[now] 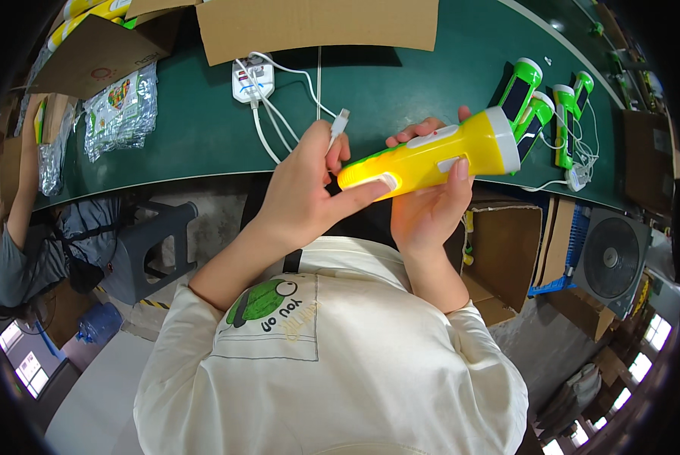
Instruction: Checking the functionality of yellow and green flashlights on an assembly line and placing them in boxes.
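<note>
A yellow flashlight (419, 163) with a pale grey head ring and some green along its far side lies tilted across both my hands, its head up to the right. My right hand (431, 216) holds it from below, thumb near a small white switch and fingertips showing past its far side. My left hand (298, 186) is closed on a white charging cable whose plug (340, 121) sticks up between thumb side and fingers. The left thumb presses on an oval pale patch near the flashlight's tail end.
A white power adapter (252, 80) with cables sits on the green table (400, 83). Several green flashlights (533, 121) with white cables lie to the right. Cardboard boxes (317, 30), clear plastic bags (121, 110) and another person's arm (25, 174) are around. A grey stool (154, 243) stands left.
</note>
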Available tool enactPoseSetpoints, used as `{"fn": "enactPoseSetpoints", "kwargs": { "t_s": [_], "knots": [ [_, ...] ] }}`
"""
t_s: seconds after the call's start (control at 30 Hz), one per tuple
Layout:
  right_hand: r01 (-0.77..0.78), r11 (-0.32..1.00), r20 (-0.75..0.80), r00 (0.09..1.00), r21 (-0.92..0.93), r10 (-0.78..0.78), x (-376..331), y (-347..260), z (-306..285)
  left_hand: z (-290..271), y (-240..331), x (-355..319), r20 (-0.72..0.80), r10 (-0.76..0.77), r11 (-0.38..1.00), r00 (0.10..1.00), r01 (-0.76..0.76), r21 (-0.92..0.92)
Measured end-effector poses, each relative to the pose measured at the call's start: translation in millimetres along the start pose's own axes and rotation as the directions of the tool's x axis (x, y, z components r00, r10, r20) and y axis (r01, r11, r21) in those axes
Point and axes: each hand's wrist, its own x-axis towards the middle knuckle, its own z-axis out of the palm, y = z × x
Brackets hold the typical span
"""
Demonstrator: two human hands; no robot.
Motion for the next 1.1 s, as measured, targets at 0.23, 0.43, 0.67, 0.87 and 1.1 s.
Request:
{"fn": "enactPoseSetpoints", "kwargs": {
  "t_s": [0.23, 0.43, 0.67, 0.87, 1.1],
  "knots": [
    [0.204, 0.978, -0.025, 0.978, -0.047, -0.206, -10, 12, 4, 3, -5, 3, 0.066, -0.02, 0.981, 0.998, 0.032, -0.194],
    [0.403, 0.819, 0.259, 0.911, -0.408, -0.319, -9, 9, 0, 4, -4, 4, -0.009, -0.009, 0.935, 1.0, 0.006, -0.354],
    [0.172, 0.984, -0.166, 0.97, -0.041, -0.176, 12, -26, 33, -28, -1, 10, 0.005, -0.052, 0.665, 0.999, 0.038, -0.746],
    [0.1, 0.994, -0.219, 0.97, -0.032, -0.105, 14, -28, 45, -32, -11, 12, -0.044, -0.006, 0.519, 0.999, -0.034, -0.854],
    [0.111, 0.992, -0.275, 0.953, -0.06, -0.124, 18, -23, 41, -32, -12, 9, -0.051, 0.027, 0.515, 0.998, -0.058, -0.855]
  ]
}}
